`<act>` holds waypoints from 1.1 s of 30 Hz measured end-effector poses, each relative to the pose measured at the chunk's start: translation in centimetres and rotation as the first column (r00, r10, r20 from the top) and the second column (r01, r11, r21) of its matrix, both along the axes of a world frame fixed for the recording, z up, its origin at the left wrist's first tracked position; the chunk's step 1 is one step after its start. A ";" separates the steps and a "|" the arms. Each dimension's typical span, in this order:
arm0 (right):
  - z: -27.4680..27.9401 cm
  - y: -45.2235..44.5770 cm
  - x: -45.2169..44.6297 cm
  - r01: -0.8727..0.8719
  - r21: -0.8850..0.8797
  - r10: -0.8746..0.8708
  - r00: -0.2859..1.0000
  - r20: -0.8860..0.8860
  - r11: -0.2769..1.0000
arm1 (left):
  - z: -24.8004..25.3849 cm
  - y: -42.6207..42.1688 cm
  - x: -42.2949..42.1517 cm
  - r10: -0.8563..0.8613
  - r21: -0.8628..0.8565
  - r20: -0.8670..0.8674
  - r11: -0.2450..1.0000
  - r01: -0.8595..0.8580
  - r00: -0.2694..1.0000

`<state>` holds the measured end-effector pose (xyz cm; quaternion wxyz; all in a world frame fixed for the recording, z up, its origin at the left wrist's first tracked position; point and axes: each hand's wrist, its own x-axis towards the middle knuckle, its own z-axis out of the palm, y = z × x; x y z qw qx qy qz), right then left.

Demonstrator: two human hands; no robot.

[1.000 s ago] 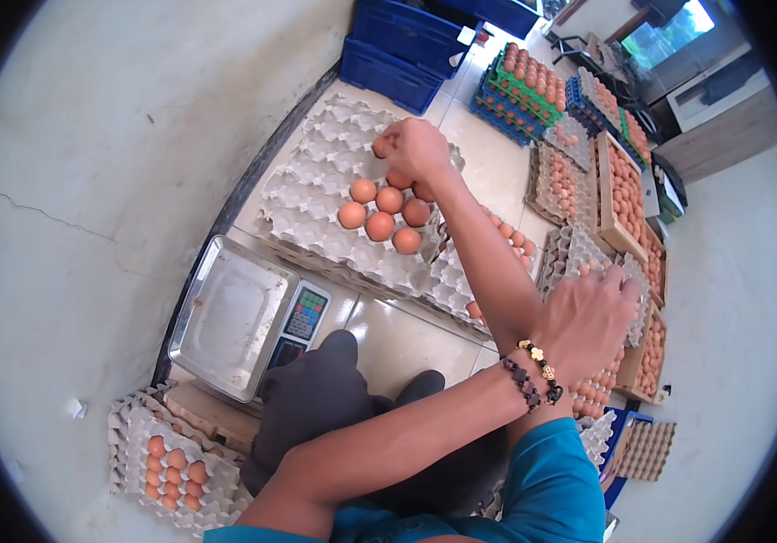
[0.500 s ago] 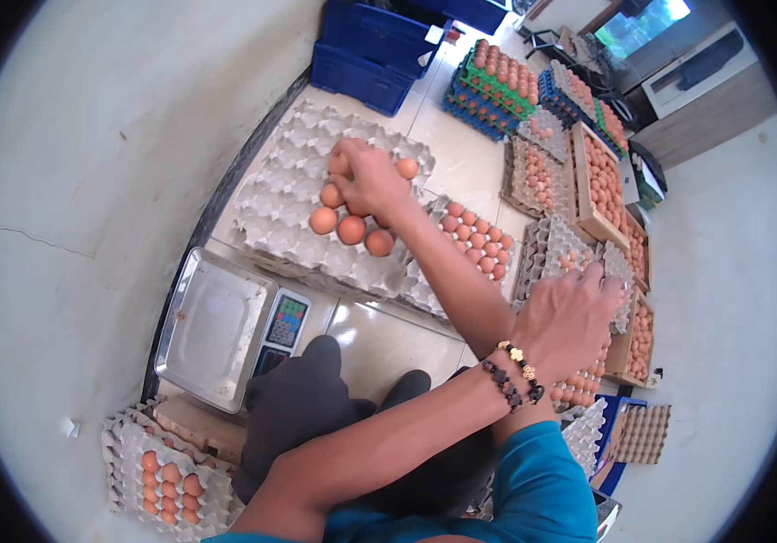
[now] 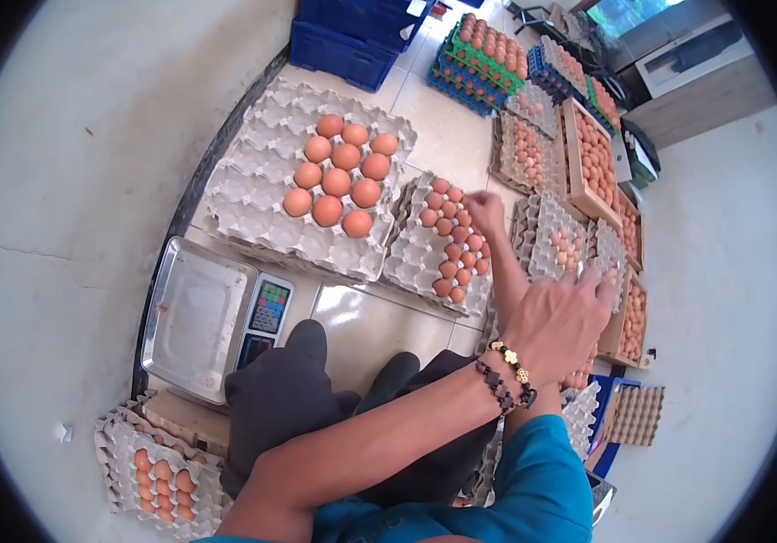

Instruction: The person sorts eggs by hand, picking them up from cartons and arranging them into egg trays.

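Note:
My left hand (image 3: pixel 562 326), with beaded bracelets at the wrist, crosses over my right forearm. Its fingers bend down and away near a grey egg tray (image 3: pixel 542 237) that holds several eggs; the fingertips and anything under them are hidden. My right hand (image 3: pixel 486 212) is at the far right edge of a smaller tray stack (image 3: pixel 415 258), beside its brown eggs (image 3: pixel 445 225). The fingers there are curled closed, and what they hold, if anything, cannot be made out. On the large stack of cardboard trays (image 3: pixel 248 172), several brown eggs (image 3: pixel 336 183) stand in rows.
A digital scale (image 3: pixel 198 317) with a metal pan sits by the wall on the left. Blue crates (image 3: pixel 343 54) stand at the back. Wooden boxes (image 3: pixel 578 154) and green and blue trays (image 3: pixel 483 68) hold eggs. Another tray stack (image 3: pixel 121 489) is at the lower left.
My right hand has moved from the large stack rightward to the smaller tray, uncovering the eggs in rows on the large stack. My left hand keeps nearly the same pose. The view has shifted slightly.

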<state>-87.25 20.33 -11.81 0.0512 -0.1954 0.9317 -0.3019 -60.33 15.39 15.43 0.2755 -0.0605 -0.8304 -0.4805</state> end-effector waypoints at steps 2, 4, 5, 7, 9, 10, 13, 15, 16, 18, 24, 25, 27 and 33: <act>-2.8 3.4 1.5 -0.025 0.057 0.024 1.000 0.010 0.998 | -0.4 0.3 -0.1 -0.026 -0.051 0.027 0.998 0.027 0.999; -6.1 6.8 2.4 0.044 -0.023 -0.044 0.999 0.004 0.999 | -1.0 1.2 0.0 -0.051 -0.098 0.068 0.994 0.058 0.996; -6.7 8.0 2.8 0.092 -0.050 -0.093 0.996 -0.016 0.995 | -1.2 1.6 0.1 -0.059 -0.127 0.086 0.989 0.069 0.995; -6.2 9.6 4.4 0.166 -0.059 -0.165 0.986 0.025 0.984 | -1.9 2.9 0.4 -0.065 -0.186 0.097 0.979 0.082 0.993; -5.5 10.8 5.3 0.184 -0.012 -0.181 0.978 0.104 0.983 | -2.7 4.2 0.6 -0.059 -0.253 0.073 0.964 0.076 0.996; -5.4 11.6 5.5 0.176 0.021 -0.177 0.976 0.127 0.984 | -3.0 4.7 0.7 -0.094 -0.278 0.092 0.954 0.116 0.991; -4.0 12.0 7.4 0.168 0.104 -0.181 0.975 0.131 0.980 | -3.5 5.8 1.3 -0.206 -0.347 0.148 0.905 0.246 0.967; -3.6 11.4 8.5 0.230 0.086 -0.238 0.967 0.092 0.969 | -3.6 6.2 1.5 -0.280 -0.377 0.179 0.866 0.328 0.943; -3.6 11.0 9.1 0.277 0.105 -0.284 0.957 0.059 0.955 | -3.7 6.3 1.6 -0.300 -0.373 0.190 0.859 0.352 0.935; -3.0 10.0 10.3 0.343 0.153 -0.354 0.933 0.057 0.927 | -3.9 6.5 1.9 -0.338 -0.367 0.212 0.842 0.395 0.917; -1.6 6.1 9.0 0.419 0.459 -0.510 0.856 0.087 0.783 | -4.9 6.8 2.6 -0.339 -0.410 0.192 0.825 0.389 0.921; -1.1 5.7 8.9 0.409 0.471 -0.505 0.858 0.095 0.782 | -5.0 6.7 2.6 -0.348 -0.413 0.200 0.818 0.401 0.916; -0.2 5.3 8.7 0.383 0.464 -0.489 0.863 0.128 0.799 | -5.1 6.5 2.5 -0.361 -0.417 0.212 0.807 0.418 0.908; -1.6 7.6 7.9 0.366 0.302 -0.437 0.872 0.220 0.881 | -4.6 5.8 2.1 -0.356 -0.453 0.230 0.785 0.423 0.906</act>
